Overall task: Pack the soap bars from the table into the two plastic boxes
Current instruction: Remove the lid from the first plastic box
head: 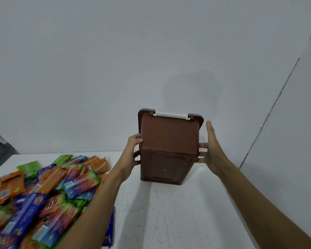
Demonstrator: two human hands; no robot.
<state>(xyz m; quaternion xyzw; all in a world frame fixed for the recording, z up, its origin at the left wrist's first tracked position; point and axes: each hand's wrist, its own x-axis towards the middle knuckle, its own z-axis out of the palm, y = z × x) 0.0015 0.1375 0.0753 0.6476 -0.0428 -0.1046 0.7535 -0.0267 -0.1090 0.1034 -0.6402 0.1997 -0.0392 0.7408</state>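
Packing looks barely begun. A heap of wrapped soap bars (43, 191) in orange, green, blue and red covers the table's (169, 212) left side up to its near edge, none visibly boxed. Only one brown plastic box (169, 150) shows, held in the air above the table's far edge, tipped so its bottom faces the camera, lid with white latch (171, 115) away. The left hand (133, 151) is curled on the box's left wall, gripping. The right hand (212, 148) is spread flat, fingers straight, along the right wall; contact there is unclear.
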